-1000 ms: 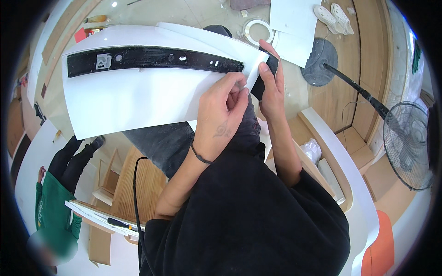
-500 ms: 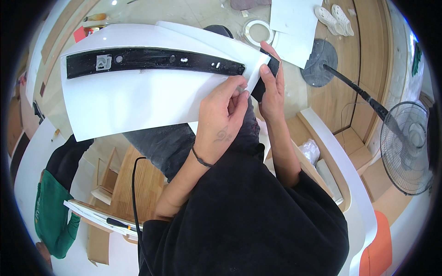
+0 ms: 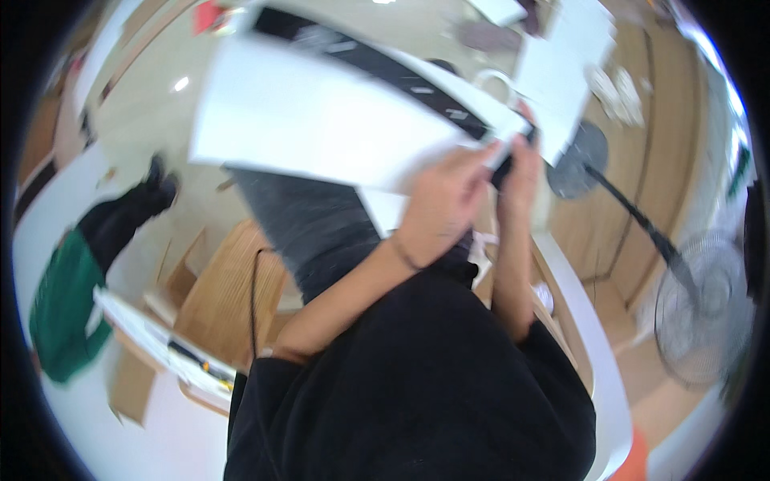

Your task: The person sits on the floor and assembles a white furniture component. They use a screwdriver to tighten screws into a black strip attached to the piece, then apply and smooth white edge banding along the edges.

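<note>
Left grip [image 3: 449, 204] fingers bunched at the black strip's right end; too blurred to tell if anything is pinched. Right grip [image 3: 520, 172] closed on the white panel's right end, by a dark piece [image 3: 502, 171], thumb on the near side.

Left to right: co-worker in a green top [image 3: 68, 297] at far left; wooden board [image 3: 228, 280] next; then the white panel [image 3: 305, 116] above the wearer's thighs [image 3: 301, 224], black strip [image 3: 385, 68] along its upper part; standing fan [image 3: 702, 309] far right.

Change: panel and both hands sit further right in view than half a second ago, panel sloping more steeply down to the right. Floor items shifted too, so reads as a head turn. Both hands remain at the same end; work there looks uninterrupted.
</note>
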`<action>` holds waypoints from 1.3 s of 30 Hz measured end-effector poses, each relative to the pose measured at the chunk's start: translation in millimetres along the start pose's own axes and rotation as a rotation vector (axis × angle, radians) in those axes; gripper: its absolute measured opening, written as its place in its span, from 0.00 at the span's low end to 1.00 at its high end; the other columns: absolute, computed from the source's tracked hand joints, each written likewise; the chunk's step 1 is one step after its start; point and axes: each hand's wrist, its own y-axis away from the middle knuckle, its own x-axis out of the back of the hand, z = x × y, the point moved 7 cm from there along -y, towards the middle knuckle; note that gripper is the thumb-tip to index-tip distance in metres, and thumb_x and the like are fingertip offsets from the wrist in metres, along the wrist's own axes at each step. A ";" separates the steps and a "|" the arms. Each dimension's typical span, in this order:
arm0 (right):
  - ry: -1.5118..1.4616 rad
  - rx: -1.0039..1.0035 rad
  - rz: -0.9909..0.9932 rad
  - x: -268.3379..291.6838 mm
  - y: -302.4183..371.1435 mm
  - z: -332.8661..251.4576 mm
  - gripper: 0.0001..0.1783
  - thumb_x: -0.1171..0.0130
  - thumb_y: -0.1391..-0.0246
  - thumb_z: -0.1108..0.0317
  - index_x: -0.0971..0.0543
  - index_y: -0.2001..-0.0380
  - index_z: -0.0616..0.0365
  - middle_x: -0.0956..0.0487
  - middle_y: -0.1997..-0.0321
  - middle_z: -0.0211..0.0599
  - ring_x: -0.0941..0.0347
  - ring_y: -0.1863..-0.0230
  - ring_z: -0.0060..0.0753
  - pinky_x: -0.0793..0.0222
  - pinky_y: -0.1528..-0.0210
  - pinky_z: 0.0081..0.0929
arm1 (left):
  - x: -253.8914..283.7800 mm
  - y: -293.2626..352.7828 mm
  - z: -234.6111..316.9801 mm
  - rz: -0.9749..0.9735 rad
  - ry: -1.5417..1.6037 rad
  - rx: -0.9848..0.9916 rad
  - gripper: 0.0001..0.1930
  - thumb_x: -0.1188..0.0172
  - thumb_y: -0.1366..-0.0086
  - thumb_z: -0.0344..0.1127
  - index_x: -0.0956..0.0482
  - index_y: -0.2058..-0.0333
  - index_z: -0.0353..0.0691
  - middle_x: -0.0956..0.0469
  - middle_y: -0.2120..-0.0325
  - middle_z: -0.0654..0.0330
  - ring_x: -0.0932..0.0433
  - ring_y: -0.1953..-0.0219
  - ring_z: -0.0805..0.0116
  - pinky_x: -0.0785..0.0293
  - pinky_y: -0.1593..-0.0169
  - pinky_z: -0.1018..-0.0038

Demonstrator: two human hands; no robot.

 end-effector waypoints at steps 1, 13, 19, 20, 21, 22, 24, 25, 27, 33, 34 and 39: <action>0.229 0.011 0.074 7.7 0.1 -8.0 0.28 0.49 0.33 0.60 0.30 0.33 0.60 0.27 0.36 0.42 0.33 0.35 0.35 0.41 0.31 0.32 | -2.7 6.6 -0.5 0.029 -0.020 -0.008 0.24 0.39 0.38 0.22 0.22 0.41 0.38 0.20 0.64 0.49 0.21 0.68 0.52 0.23 0.62 0.62; 0.265 0.434 -1.031 -271.9 160.4 -142.2 0.38 0.43 0.37 0.51 0.38 0.30 0.60 0.29 0.36 0.55 0.30 0.42 0.48 0.32 0.42 0.40 | -44.6 13.6 -29.6 0.282 -0.233 -0.320 0.18 0.48 0.35 0.28 0.24 0.48 0.32 0.23 0.59 0.50 0.20 0.57 0.57 0.23 0.55 0.63; 0.033 1.202 -1.822 -360.4 444.0 -125.8 0.35 0.34 0.46 0.58 0.30 0.35 0.52 0.25 0.38 0.42 0.26 0.40 0.45 0.29 0.39 0.40 | -31.9 1.9 -40.6 0.374 -0.303 -0.394 0.16 0.48 0.35 0.28 0.24 0.50 0.31 0.23 0.58 0.49 0.22 0.55 0.55 0.24 0.53 0.62; -0.029 1.243 -1.844 -362.0 477.1 -121.8 0.35 0.34 0.46 0.57 0.30 0.35 0.51 0.25 0.38 0.41 0.26 0.40 0.44 0.29 0.39 0.40 | -30.5 1.2 -39.4 0.380 -0.308 -0.402 0.16 0.48 0.35 0.29 0.24 0.50 0.31 0.23 0.58 0.49 0.22 0.55 0.55 0.24 0.52 0.62; 0.005 1.314 -1.923 -363.8 508.7 -110.5 0.35 0.35 0.45 0.56 0.30 0.35 0.50 0.25 0.38 0.40 0.26 0.40 0.42 0.30 0.39 0.39 | -27.9 1.3 -40.1 0.387 -0.312 -0.413 0.16 0.48 0.35 0.29 0.24 0.50 0.31 0.23 0.58 0.49 0.22 0.55 0.54 0.24 0.52 0.61; -0.111 1.351 -1.791 -367.4 524.9 -112.1 0.32 0.35 0.46 0.57 0.28 0.38 0.50 0.25 0.39 0.39 0.26 0.40 0.41 0.30 0.40 0.39 | -26.9 0.7 -39.6 0.385 -0.318 -0.426 0.15 0.48 0.34 0.29 0.24 0.50 0.31 0.23 0.58 0.48 0.22 0.54 0.54 0.24 0.52 0.61; -0.180 1.444 -1.660 -368.3 544.7 -107.3 0.26 0.35 0.47 0.58 0.23 0.44 0.50 0.23 0.41 0.37 0.26 0.41 0.37 0.31 0.42 0.37 | -26.5 0.6 -41.3 0.403 -0.336 -0.439 0.15 0.48 0.34 0.29 0.24 0.51 0.30 0.23 0.57 0.48 0.23 0.54 0.53 0.24 0.51 0.61; -0.161 1.509 -1.672 -365.9 547.7 -102.0 0.22 0.35 0.48 0.59 0.22 0.49 0.50 0.23 0.44 0.35 0.27 0.41 0.36 0.31 0.43 0.37 | -27.8 -0.2 -42.0 0.405 -0.352 -0.443 0.15 0.48 0.34 0.29 0.24 0.51 0.30 0.23 0.57 0.48 0.23 0.53 0.53 0.24 0.50 0.61; -0.047 1.623 -1.669 -366.2 542.7 -92.3 0.15 0.35 0.50 0.61 0.19 0.58 0.49 0.22 0.48 0.32 0.27 0.42 0.34 0.31 0.45 0.36 | -33.9 -0.4 -42.7 0.403 -0.380 -0.455 0.14 0.48 0.34 0.29 0.24 0.52 0.30 0.23 0.57 0.48 0.24 0.53 0.52 0.24 0.50 0.60; 0.026 1.801 -1.645 -373.5 514.5 -83.9 0.04 0.41 0.44 0.62 0.19 0.68 0.44 0.22 0.57 0.26 0.25 0.49 0.31 0.31 0.52 0.39 | -49.7 5.4 -29.9 0.352 -0.435 -0.485 0.12 0.49 0.33 0.29 0.23 0.54 0.30 0.24 0.57 0.48 0.25 0.52 0.51 0.24 0.48 0.60; -0.003 1.849 -1.614 -375.6 518.6 -85.0 0.04 0.42 0.42 0.61 0.19 0.67 0.43 0.21 0.57 0.25 0.24 0.51 0.31 0.31 0.53 0.40 | -48.5 10.6 -27.1 0.325 -0.412 -0.456 0.12 0.49 0.34 0.28 0.23 0.55 0.31 0.25 0.56 0.49 0.25 0.53 0.52 0.24 0.49 0.61; 0.209 1.996 -1.657 -399.2 525.5 -64.0 0.09 0.47 0.36 0.62 0.22 0.54 0.34 0.20 0.57 0.24 0.22 0.51 0.31 0.29 0.52 0.44 | -20.8 37.0 -17.0 0.188 -0.445 -0.468 0.21 0.42 0.39 0.27 0.24 0.46 0.26 0.28 0.56 0.48 0.27 0.53 0.50 0.26 0.46 0.61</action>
